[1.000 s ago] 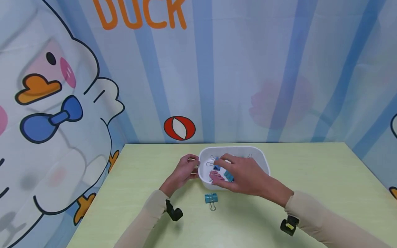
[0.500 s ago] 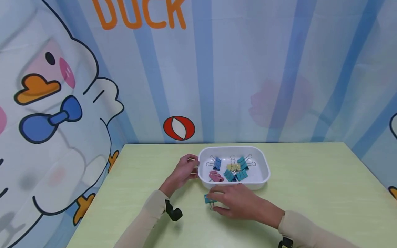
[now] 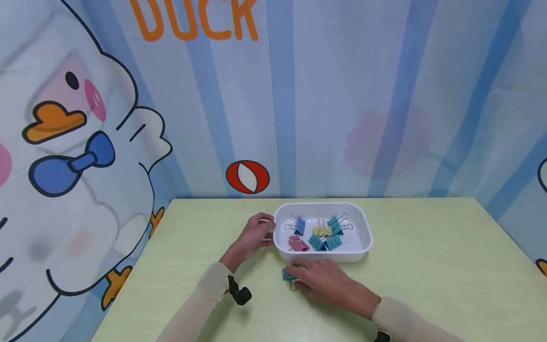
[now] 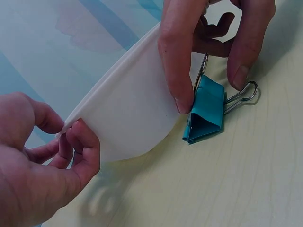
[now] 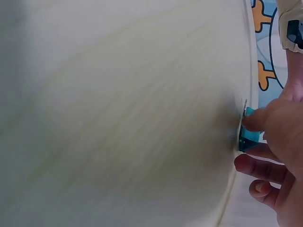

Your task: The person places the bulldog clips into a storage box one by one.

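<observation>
My left hand [image 3: 252, 235] holds the left end of a white plastic bin [image 3: 329, 257], thumb and fingers pinching its rim in the left wrist view. On the table in front of the bin lies a teal binder clip [image 4: 209, 101] with wire handles. My right hand [image 3: 328, 284] is over this clip. One fingertip meets the clip's side nearer the bin, and the thumb is by the other side, close to a handle. In the right wrist view the thumb overlaps the teal body, and the other fingers are bent.
Inside the bin lie a blue binder clip [image 3: 300, 226], pink clips [image 3: 298, 243], a yellow clip [image 3: 319, 231] and several teal clips [image 3: 334, 224]. The pale table [image 3: 427, 266] ends at a cartoon-printed backdrop [image 3: 320, 104] at the back.
My right hand has come out from over the bin, toward me, down to the teal binder clip on the table. The left hand and the bin have kept their places.
</observation>
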The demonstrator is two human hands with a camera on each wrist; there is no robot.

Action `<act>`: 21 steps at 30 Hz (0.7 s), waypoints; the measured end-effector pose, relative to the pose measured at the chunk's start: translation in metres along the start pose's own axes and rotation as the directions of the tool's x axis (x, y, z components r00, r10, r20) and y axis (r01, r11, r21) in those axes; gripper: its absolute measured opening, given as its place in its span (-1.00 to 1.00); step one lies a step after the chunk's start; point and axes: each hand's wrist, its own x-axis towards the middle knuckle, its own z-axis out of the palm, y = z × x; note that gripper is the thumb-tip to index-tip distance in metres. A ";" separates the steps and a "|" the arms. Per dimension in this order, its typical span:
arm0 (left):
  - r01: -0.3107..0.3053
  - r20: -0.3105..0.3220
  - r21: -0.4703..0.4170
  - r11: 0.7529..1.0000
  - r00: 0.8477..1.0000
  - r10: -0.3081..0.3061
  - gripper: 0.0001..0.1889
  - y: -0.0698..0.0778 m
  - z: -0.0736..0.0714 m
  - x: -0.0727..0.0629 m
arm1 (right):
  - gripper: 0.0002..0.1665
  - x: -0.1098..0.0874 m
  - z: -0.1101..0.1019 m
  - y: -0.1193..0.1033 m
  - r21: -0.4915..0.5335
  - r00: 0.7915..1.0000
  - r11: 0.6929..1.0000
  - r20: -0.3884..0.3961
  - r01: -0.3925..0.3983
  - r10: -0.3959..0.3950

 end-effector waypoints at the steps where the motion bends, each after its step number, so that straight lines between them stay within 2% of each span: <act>1: 0.002 -0.001 0.000 1.000 1.000 -0.002 -0.68 0.000 0.000 0.000 | -0.64 0.000 0.001 0.000 0.003 1.000 1.000 -0.005 -0.003 0.003; 8: 0.006 0.002 0.000 1.000 1.000 -0.006 -0.68 0.001 0.000 -0.001 | -0.66 0.002 0.005 0.001 0.018 1.000 1.000 -0.022 -0.018 0.019; 14: 0.006 0.004 0.002 1.000 1.000 -0.006 -0.68 0.000 0.000 0.000 | -0.65 0.003 0.004 0.001 0.071 0.999 0.997 0.015 -0.039 0.038; 21: 0.007 0.004 -0.001 1.000 1.000 -0.007 -0.68 0.000 0.000 -0.001 | -0.69 0.000 -0.002 -0.004 0.080 0.999 0.997 0.028 -0.017 0.014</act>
